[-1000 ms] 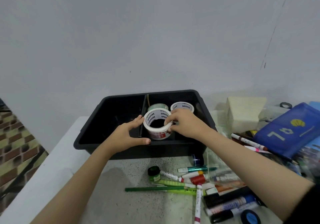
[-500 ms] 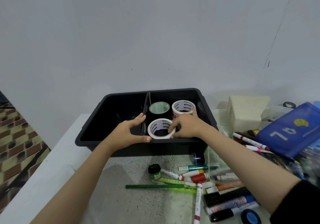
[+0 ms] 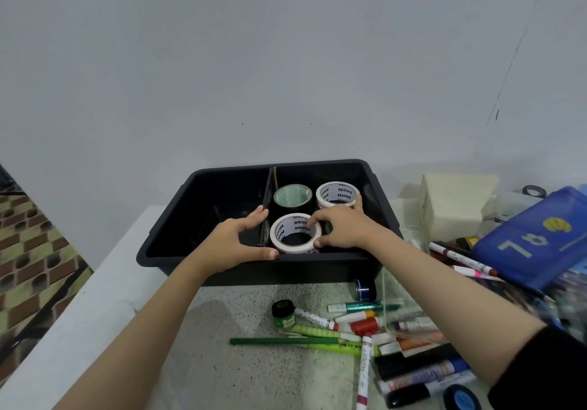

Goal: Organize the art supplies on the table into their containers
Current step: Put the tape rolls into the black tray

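Observation:
A black divided bin [image 3: 333, 270] stands at the back of the table. Its right compartment holds a green-cored tape roll [image 3: 292, 195], a white Ninso roll [image 3: 337, 192] and a second white Ninso tape roll [image 3: 281, 235] lying flat near the front wall. My right hand [image 3: 344, 229] pinches this near roll, with the index finger inside its core and the thumb on its outer side. My left hand [image 3: 233, 244] grips the bin's front rim by the divider, thumb outside and fingers inside. The left compartment looks dark and bare.
Markers and pens [image 3: 365, 327] lie in a heap in front of the bin, with a green paint jar [image 3: 282, 309] and a small blue jar [image 3: 363, 289]. A blue pouch [image 3: 533, 238] and a cream box [image 3: 454, 206] sit at right. The table's edge runs along the left.
My right hand has lowered the white tape roll from above the rim into the right compartment, where it now lies flat. My left hand has stayed on the rim.

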Demonstrator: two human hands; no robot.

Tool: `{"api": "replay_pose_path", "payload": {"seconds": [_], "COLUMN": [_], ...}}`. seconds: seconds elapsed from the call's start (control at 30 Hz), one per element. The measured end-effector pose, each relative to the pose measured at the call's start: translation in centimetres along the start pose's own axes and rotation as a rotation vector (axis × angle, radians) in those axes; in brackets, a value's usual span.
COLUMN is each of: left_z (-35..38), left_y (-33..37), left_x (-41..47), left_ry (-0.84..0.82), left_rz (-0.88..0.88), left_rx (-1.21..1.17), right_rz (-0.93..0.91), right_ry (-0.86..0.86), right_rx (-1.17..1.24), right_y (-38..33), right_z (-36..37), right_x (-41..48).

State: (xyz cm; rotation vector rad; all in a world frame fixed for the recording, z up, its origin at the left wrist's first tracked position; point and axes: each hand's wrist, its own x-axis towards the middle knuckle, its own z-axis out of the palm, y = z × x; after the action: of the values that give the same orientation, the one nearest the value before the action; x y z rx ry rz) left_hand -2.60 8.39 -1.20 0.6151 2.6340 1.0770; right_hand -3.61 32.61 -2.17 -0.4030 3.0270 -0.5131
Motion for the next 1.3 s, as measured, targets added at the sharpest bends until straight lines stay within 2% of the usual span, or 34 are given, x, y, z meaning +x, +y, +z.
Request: {"api": "replay_pose_path", "payload": {"seconds": [0.33,0.5,0.67,0.8,0.93,1.0,1.1,1.17,1.3], "left_z": [-0.1,0.0,0.0,0.2,0.4,0.6,1.3,2.3,5.6], "left_y": [0.1,0.2,0.1,0.4,0.7,1.5,4.5,6.8,11.1], "left_x": [0.0,-0.1,0.0,-0.1,-0.2,0.4,1.4,1.8,2.3], "left_ry": [0.007,0.021,0.027,0.041,0.109,0.206,0.261,0.324,0.449], "left_rz": [-0.001,0.002,-0.001,0.009,0.016,-0.012,-0.062,0.006,0.254], "left_rx": [-0.003,-0.003,0.004,0.026,0.069,0.228,0.568,0.685,0.527], "right_rz": [0.003,0.004,0.074,0.104,0.050,0.024,0.019,0.032,0.118], "right_ry": [-0.011,-0.090,-0.018,-0.104,0.089,0.160,0.198,0.245,0.382], "right_rx": [0.050,0.272,0.103,0.226,0.325,0.397,0.467,0.479,0.439], "right_y": [0.7,1.3,1.4,1.4,1.7,2.3,4.2,6.2,11.2], "right_z": [0.1,0.5,0.0,-1.3,-2.7,-3.5,-4.6,-5.1,-6.7], "right_x": [0.1,-0.2,-1.4,-2.7,-5.0,-6.8,-10.2,-12.7,-17.8]}}
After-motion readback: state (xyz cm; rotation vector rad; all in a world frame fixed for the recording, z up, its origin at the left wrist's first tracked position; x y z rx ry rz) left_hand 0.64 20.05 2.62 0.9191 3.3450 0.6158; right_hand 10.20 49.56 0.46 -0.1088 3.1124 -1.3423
